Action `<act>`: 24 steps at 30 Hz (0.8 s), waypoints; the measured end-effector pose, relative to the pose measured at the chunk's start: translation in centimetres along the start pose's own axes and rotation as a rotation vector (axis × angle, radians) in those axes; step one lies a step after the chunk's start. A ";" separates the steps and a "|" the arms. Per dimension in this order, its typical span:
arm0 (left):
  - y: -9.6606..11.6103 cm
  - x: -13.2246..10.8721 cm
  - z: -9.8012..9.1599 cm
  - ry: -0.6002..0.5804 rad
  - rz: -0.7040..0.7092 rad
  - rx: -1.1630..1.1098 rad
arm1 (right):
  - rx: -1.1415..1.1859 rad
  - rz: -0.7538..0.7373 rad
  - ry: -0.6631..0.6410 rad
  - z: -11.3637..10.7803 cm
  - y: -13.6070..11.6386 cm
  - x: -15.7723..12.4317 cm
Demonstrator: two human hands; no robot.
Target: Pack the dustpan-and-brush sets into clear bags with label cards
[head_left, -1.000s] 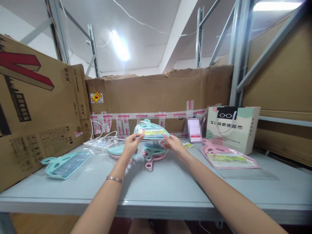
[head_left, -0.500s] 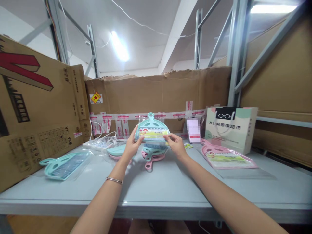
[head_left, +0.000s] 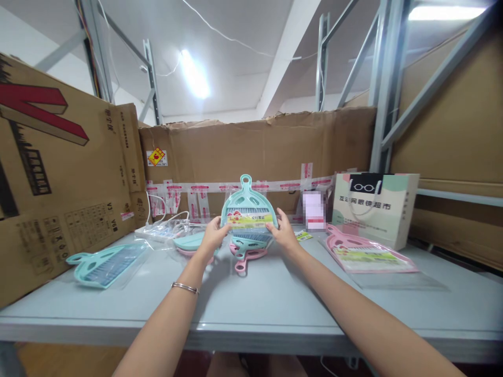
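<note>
Between my two hands is a mint-green dustpan and brush set (head_left: 247, 200) in clear plastic, held upright with its looped handle on top. A printed label (head_left: 251, 220) lies across its front. My left hand (head_left: 214, 236) grips its left edge, thumb at the label's end. On the opposite side my right hand (head_left: 283, 234) pinches the edge, thumb on the label and forefinger raised behind. Just below lie stacked green and pink dustpan sets (head_left: 240, 266), partly hidden by the held set. More dustpan sets (head_left: 190, 241) sit beside my left hand.
A bagged green dustpan set (head_left: 108, 267) lies at left, a pink one (head_left: 371, 254) at right. Behind are a power strip (head_left: 157, 232) with cables, a phone (head_left: 314, 210), a small printed card (head_left: 303, 236) and a paper bag (head_left: 373, 214). Cardboard boxes (head_left: 236, 152) wall the table (head_left: 251, 309).
Both hands have tilted the green dustpan set more upright and raised its top slightly, so more of its face shows. My right fingers have shifted along its edge.
</note>
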State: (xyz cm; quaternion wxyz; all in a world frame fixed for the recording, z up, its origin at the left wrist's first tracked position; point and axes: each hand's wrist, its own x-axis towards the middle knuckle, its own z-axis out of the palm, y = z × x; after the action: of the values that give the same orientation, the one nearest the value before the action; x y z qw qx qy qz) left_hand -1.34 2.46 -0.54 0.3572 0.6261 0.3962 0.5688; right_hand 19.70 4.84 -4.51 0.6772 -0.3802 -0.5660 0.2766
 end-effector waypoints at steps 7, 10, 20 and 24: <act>0.0 -0.3 0.0 -0.031 -0.057 -0.020 | -0.003 0.011 0.001 -0.2 0.1 0.3; 0.3 -0.5 -0.1 -0.034 -0.065 -0.021 | 0.044 0.068 0.015 0.0 -0.4 0.0; 0.3 -0.4 0.5 -0.146 -0.109 -0.097 | 0.043 0.168 0.126 -0.6 -0.9 0.4; 0.7 -0.2 0.5 -0.090 -0.116 -0.136 | 0.198 0.197 0.319 -3.1 -1.9 2.2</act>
State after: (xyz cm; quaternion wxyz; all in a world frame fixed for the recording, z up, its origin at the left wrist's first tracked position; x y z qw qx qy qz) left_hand -0.83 2.03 -0.07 0.4487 0.6013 0.3759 0.5439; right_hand 23.11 4.90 -1.92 0.7619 -0.4045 -0.3816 0.3320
